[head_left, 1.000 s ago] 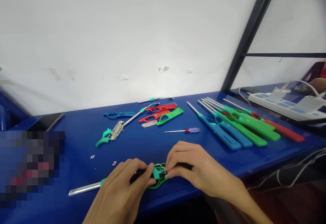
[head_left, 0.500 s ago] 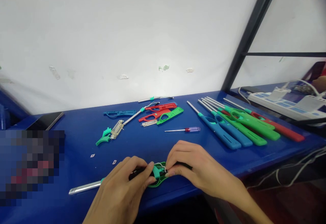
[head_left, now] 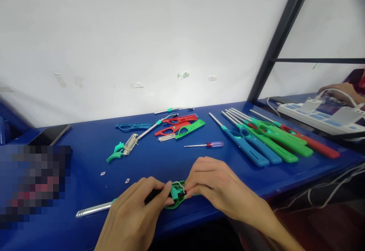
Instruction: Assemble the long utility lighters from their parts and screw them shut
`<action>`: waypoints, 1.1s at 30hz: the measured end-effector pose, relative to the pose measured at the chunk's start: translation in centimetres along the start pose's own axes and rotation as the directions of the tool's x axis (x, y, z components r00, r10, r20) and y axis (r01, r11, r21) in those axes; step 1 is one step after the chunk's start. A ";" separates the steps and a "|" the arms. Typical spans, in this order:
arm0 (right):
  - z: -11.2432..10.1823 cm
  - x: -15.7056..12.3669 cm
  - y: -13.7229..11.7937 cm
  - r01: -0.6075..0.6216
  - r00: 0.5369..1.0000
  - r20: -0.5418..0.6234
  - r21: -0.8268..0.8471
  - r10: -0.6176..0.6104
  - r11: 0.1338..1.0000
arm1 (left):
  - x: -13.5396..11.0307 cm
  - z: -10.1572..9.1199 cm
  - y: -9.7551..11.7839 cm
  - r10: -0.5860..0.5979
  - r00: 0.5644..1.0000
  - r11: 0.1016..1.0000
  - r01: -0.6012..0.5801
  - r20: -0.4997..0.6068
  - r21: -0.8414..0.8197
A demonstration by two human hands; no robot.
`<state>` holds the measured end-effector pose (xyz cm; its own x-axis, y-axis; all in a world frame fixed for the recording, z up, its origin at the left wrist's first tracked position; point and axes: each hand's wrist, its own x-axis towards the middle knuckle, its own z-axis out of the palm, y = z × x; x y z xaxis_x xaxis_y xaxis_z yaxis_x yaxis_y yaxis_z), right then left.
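Observation:
At the near edge of the blue table (head_left: 159,159), both my hands are closed on a half-assembled green stick lighter (head_left: 176,196). My left hand (head_left: 137,215) pinches its front part, where the silver metal tube (head_left: 92,209) sticks out to the left. My right hand (head_left: 212,182) pinches the handle end, fingertips at a thin white wire on the teal trigger piece. Much of the lighter body is hidden under my fingers.
Behind my hands lie a small red-handled screwdriver (head_left: 203,144), loose red, green and blue lighter shells (head_left: 179,126), and a row of finished lighters (head_left: 265,139). A phone (head_left: 49,134) lies far left. A white power strip (head_left: 319,118) and another person's hand (head_left: 340,90) are at the right.
My hands have barely shifted on the lighter. At the far right another person's hand has come further into view.

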<state>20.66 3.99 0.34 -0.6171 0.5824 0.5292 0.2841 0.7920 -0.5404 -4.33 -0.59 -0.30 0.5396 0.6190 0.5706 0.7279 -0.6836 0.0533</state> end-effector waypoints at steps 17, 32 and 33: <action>0.1 -2.3 -2.5 -0.019 1.000 -0.002 -0.297 0.020 0.955 | -0.3 0.1 -0.1 0.053 0.997 0.994 -0.058 0.051 0.093; 0.3 -3.4 -0.8 -0.119 0.993 -0.033 -0.078 0.117 0.990 | 1.3 -1.3 -0.1 0.277 0.958 0.907 -0.284 0.070 0.311; 0.3 -3.3 -0.8 -0.119 0.992 -0.036 -0.068 0.117 0.991 | 1.1 -1.1 -0.2 0.281 0.957 0.906 -0.288 0.067 0.310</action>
<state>22.28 1.37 -1.17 -0.5525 0.6772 0.4859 0.4045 0.7276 -0.5541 -4.36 -0.16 1.25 0.7495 0.4266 0.5062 0.6355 -0.6777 -0.3699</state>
